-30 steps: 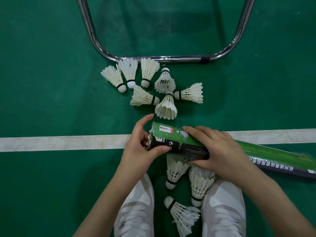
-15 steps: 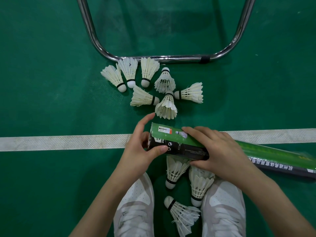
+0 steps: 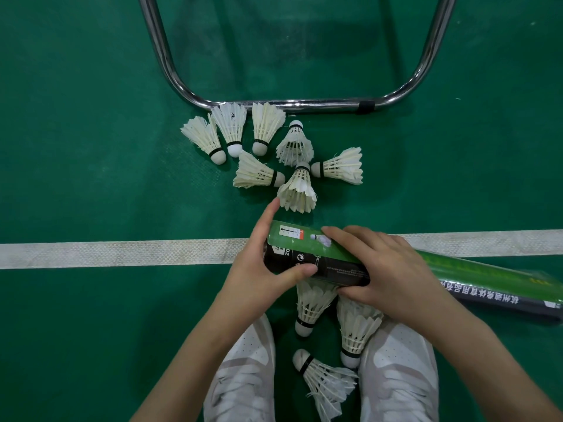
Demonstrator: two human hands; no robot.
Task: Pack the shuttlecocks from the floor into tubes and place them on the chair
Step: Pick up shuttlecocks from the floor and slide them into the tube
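Observation:
A green and black shuttlecock tube (image 3: 316, 257) lies across the white court line, its mouth pointing left. My left hand (image 3: 259, 263) covers the tube's mouth, thumb on its side and index finger raised; what is under the palm is hidden. My right hand (image 3: 387, 269) grips the tube's middle. Several white feather shuttlecocks (image 3: 268, 153) lie in a cluster beyond the tube, the nearest one (image 3: 298, 190) just past my left index finger. Three more shuttlecocks (image 3: 310, 309) lie between my shoes.
The chrome chair base (image 3: 292, 103) curves across the green floor behind the cluster. My white shoes (image 3: 243, 376) flank the near shuttlecocks. The tube's far end (image 3: 502, 287) reaches toward the right edge.
My left hand has slid further over the tube's mouth and its index finger has lifted toward the nearest shuttlecock. The white feathers at the mouth are no longer visible. The right hand holds still.

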